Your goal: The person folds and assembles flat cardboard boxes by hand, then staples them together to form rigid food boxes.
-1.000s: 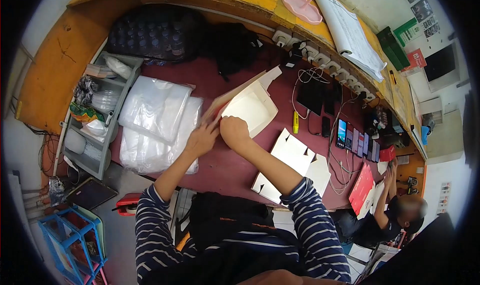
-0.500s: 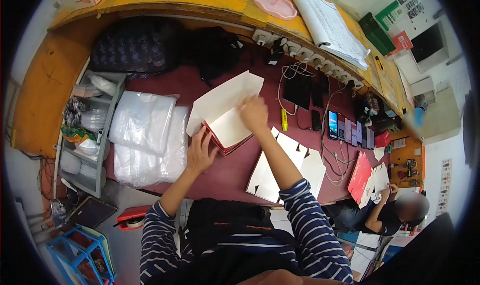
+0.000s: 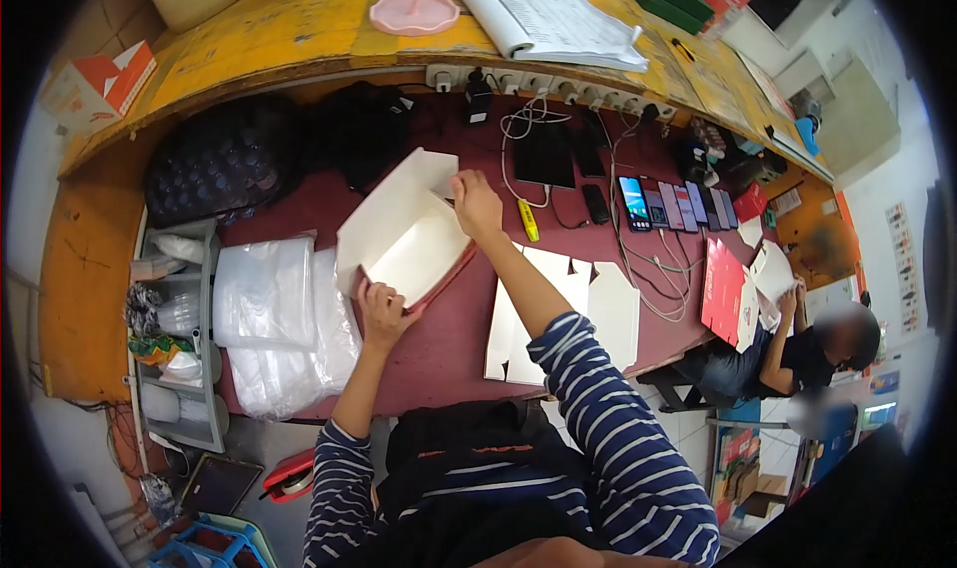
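Note:
A cardboard box (image 3: 424, 244), white inside and red outside, is partly folded up on the dark red table. Its tall back panel stands raised, and the top is open. My left hand (image 3: 385, 312) grips the box's near left corner, thumb on the outside. At the right end, my right hand (image 3: 478, 205) has its fingers closed on the upper edge of the side wall. A flat, unfolded white cardboard sheet (image 3: 558, 309) lies beneath my right forearm.
Clear plastic bags (image 3: 269, 309) lie left of the box, beside a grey drawer rack (image 3: 204, 354). A yellow highlighter (image 3: 527, 221), cables and several phones (image 3: 668, 206) lie to the right. A co-worker (image 3: 788, 354) sits at the far right, handling cardboard. A yellow shelf (image 3: 299, 34) overhangs the back.
My right hand has gone from inside the box to the edge of its right end wall. The left hand stays at the near left corner. The camera view has shifted.

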A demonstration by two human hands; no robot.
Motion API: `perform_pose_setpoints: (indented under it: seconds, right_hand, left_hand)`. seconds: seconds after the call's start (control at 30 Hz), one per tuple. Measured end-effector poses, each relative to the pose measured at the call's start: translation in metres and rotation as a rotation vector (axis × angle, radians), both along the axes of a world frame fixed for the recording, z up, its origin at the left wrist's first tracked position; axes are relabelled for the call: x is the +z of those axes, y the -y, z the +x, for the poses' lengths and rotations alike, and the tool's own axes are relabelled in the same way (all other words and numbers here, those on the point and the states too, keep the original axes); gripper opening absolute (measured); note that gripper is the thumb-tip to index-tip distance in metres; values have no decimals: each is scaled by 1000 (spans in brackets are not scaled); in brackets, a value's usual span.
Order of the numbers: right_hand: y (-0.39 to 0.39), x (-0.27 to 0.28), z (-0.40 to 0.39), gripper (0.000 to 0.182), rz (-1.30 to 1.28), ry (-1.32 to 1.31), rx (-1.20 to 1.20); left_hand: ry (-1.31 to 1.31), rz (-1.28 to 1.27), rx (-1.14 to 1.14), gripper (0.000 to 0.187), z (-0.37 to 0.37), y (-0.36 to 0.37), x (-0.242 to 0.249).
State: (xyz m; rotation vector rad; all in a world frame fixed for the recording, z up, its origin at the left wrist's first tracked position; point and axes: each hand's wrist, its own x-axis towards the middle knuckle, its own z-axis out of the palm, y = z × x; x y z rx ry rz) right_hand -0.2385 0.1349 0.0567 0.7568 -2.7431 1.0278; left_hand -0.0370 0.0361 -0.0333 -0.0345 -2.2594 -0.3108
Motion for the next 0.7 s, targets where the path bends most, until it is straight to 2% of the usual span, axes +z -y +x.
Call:
perform_pose_setpoints:
  seconds: [0.03, 0.1, 0.17, 0.2, 0.23, 0.27, 0.33, 0.4, 0.47, 0.53, 0.57, 0.6, 0.67, 0.7]
  right_hand:
    - [-10, 0, 3, 31, -3, 1, -13]
    - [-41, -1, 11, 21, -333, -195, -74]
    - [-79, -17, 25, 16, -516, -191, -126]
    - [-100, -25, 38, 16, -532, -151, -182]
    - [-124, -29, 57, 17, -558, 84, -272]
    - [-147, -61, 66, 19, -660, 66, -334]
    - [-185, -76, 103, 21, -668, 154, -476]
    - [-210, -94, 135, 22, -642, 163, -581]
    - [-223, -100, 163, 22, -638, 181, -623]
    - [-231, -98, 185, 26, -624, 208, -595]
    - [-237, -93, 195, 26, -655, 308, -555]
    - [-243, -87, 204, 26, -685, 408, -513]
    - [-258, -82, 220, 27, -755, 588, -384]
    - [-267, -81, 228, 28, -754, 735, -321]
  left_hand:
    - [17, 3, 20, 39, 2, 7, -1]
    - [68, 25, 42, 40, 8, 21, -5]
    - [65, 22, 108, 39, 15, 26, 11]
    - [60, 19, 184, 38, 16, 25, 23]
    - [-6, 9, 256, 48, 19, 17, 30]
    - [-9, 9, 237, 48, 19, 3, 25]
    - [-10, 87, 123, 49, 16, -38, 12]
    - [581, 148, -284, 53, 5, -102, 24]
    - [750, -8, -646, 60, -7, -165, 7]
    - [786, -158, -703, 65, -11, -205, -9]
    - [785, -259, -675, 67, -11, -215, -16]
    - [777, -267, -693, 67, -14, -220, -17]
    - [1018, -88, -714, 63, -19, -219, -18]
    - [784, -80, -734, 43, -16, -214, -17]
